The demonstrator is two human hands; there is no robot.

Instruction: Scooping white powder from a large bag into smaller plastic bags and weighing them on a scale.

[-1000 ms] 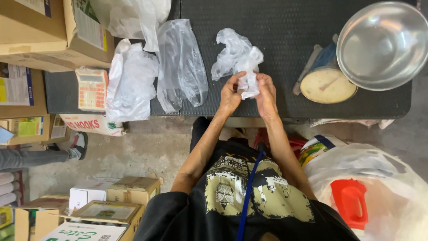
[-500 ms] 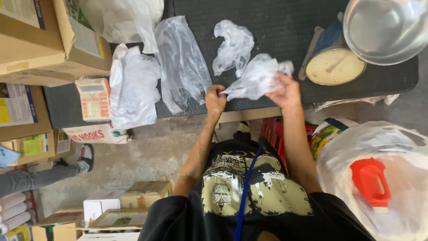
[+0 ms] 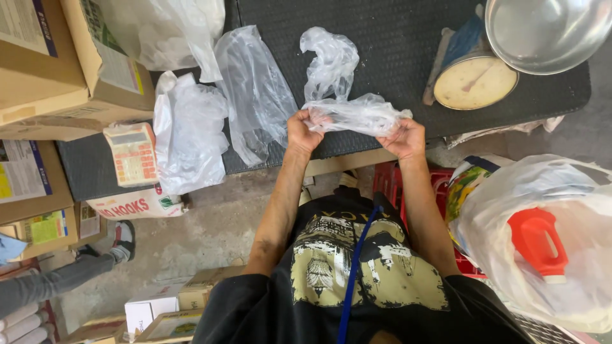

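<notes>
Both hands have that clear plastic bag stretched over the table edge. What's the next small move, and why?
Probably rub the film apart at one end to find the mouth. The left hand and right hand pinch opposite ends of the clear plastic bag, which looks bunched and flat between them, with no opening showing.

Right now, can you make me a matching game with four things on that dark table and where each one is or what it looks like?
Things:
1. clear plastic bag
2. calculator
3. metal bowl
4. round dial scale

Descriptions:
A. shiny and empty, at the far right corner of the table
B. cream-coloured face with a pointer, just left of and below the bowl
C. stretched between the left hand and the right hand
D. pale body with orange buttons, near the left end beside cardboard boxes

Pairs: 1-C, 2-D, 3-A, 4-B
</notes>
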